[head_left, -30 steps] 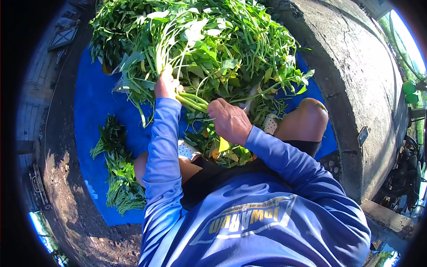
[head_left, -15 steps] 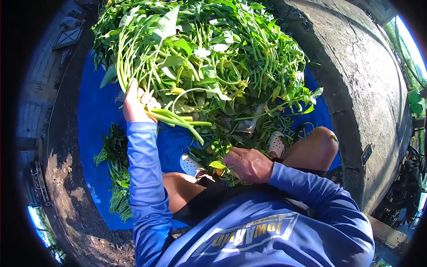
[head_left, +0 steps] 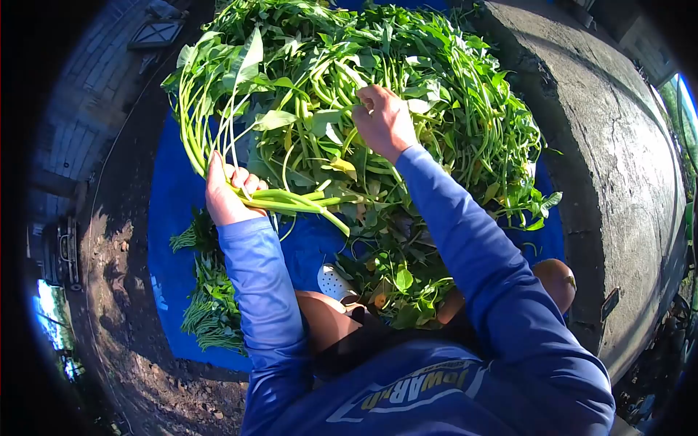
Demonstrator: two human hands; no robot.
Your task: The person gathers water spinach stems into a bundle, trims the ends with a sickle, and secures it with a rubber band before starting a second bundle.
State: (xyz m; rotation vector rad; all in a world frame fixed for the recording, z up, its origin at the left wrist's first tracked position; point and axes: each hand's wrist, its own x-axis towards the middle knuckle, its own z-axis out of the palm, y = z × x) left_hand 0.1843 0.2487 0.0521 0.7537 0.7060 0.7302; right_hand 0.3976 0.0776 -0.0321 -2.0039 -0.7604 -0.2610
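Observation:
My left hand [head_left: 231,190] is closed around a bunch of water spinach stems [head_left: 291,201]. The cut ends point right, while long stalks and leaves rise from the fist toward the upper left. My right hand [head_left: 385,122] reaches over the middle of a large water spinach pile [head_left: 465,109], its fingers curled in among the stems and leaves. What the right fingers grip, if anything, is hidden. The pile rests on a blue tarp [head_left: 171,291].
Several tied bundles of greens [head_left: 211,312] lie on the tarp at my left. Loose leaves [head_left: 403,280] are scattered before my legs, beside a white perforated clog [head_left: 336,282]. A concrete block [head_left: 603,145] borders the right side; bare soil [head_left: 138,341] lies to the left.
My right hand has moved from near my lap, up and forward to the pile. The left hand still holds its bunch in nearly the same place. The view has shifted slightly.

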